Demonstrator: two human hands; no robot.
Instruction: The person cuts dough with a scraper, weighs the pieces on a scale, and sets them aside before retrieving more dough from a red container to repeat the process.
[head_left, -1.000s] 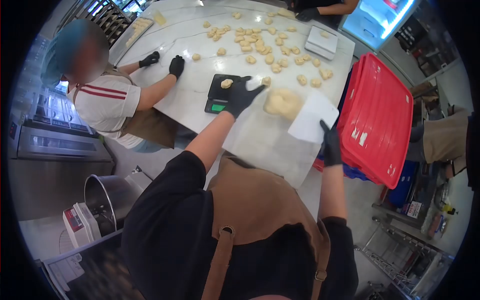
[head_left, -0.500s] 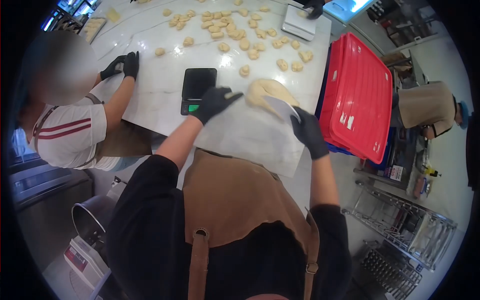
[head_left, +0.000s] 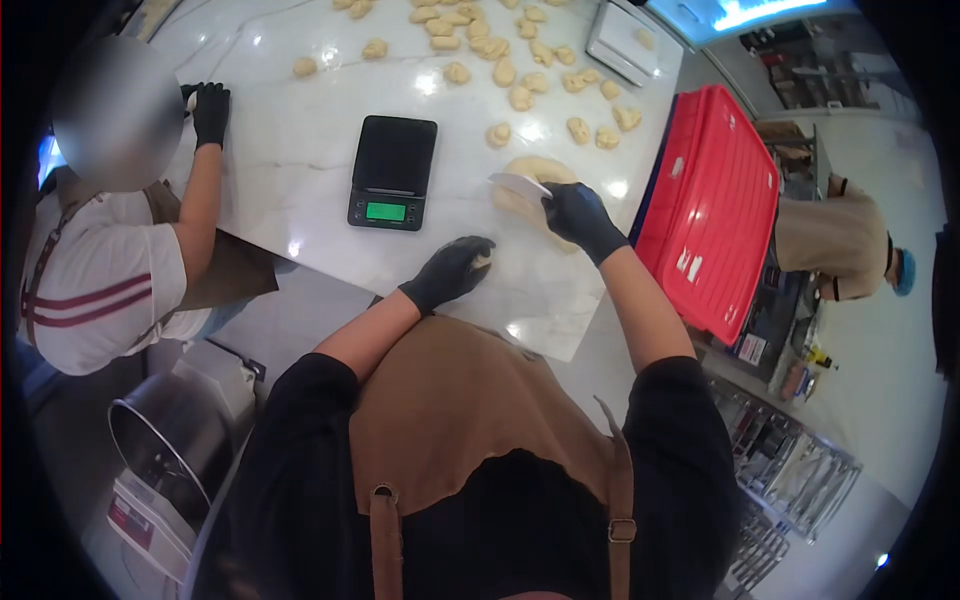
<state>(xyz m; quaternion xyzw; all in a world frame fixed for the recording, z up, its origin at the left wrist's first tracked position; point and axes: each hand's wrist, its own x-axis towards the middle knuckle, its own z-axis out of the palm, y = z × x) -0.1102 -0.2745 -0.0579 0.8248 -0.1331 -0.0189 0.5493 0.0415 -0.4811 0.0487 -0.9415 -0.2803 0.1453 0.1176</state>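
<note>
My right hand [head_left: 582, 222], in a black glove, grips a pale dough scraper [head_left: 517, 184] and holds it over a large lump of dough [head_left: 508, 203] on the marble table. Part of that lump is hidden under the hand and blade. My left hand [head_left: 448, 274], gloved too, is closed around a small piece of dough [head_left: 482, 261] near the table's front edge. Behind it sits a black digital scale [head_left: 394, 170] with a lit green display, its plate bare. Several small dough pieces [head_left: 490, 47] lie scattered farther back on the marble.
To the right stand stacked crates with a red lid [head_left: 708, 210]. A white scale [head_left: 622, 42] at the back right bears a dough piece. On the left a co-worker's gloved hand [head_left: 211, 114] rests on the table [head_left: 290, 190]; another person [head_left: 835, 240] stands beyond the crates.
My left hand has come back from beside the black scale towards me. My right hand has moved the scraper left and farther over the dough. A hand at the white scale has left view.
</note>
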